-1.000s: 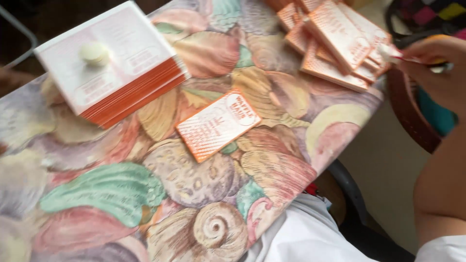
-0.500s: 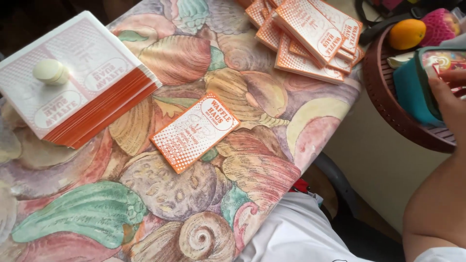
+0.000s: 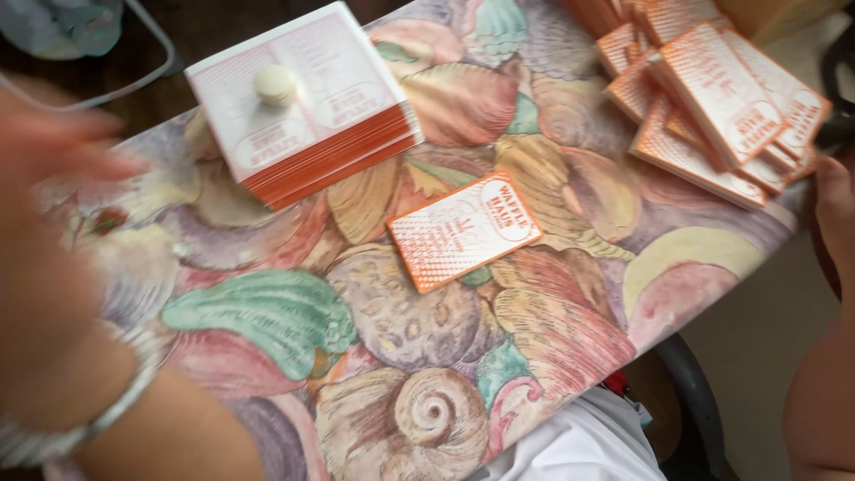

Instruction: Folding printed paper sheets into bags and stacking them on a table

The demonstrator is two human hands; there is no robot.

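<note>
The left hand (image 3: 53,267) sweeps in blurred at nine o'clock, absent half a second ago; whether its grip is clenched I cannot tell. The right hand (image 3: 833,218) sits at the desk (image 3: 686,267) edge at three o'clock, grip unclear. The single orange card (image 3: 463,230) lies flat mid-desk, long axis running eight to two o'clock, open cloth around it. The tall card stack (image 3: 307,102) sits at eleven o'clock, the loose card pile (image 3: 712,98) at one.

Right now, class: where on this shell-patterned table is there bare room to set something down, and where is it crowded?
Free: the near middle, between the single orange card and the table edge. Crowded: the far right corner's card pile; the card stack fills the far left.
</note>
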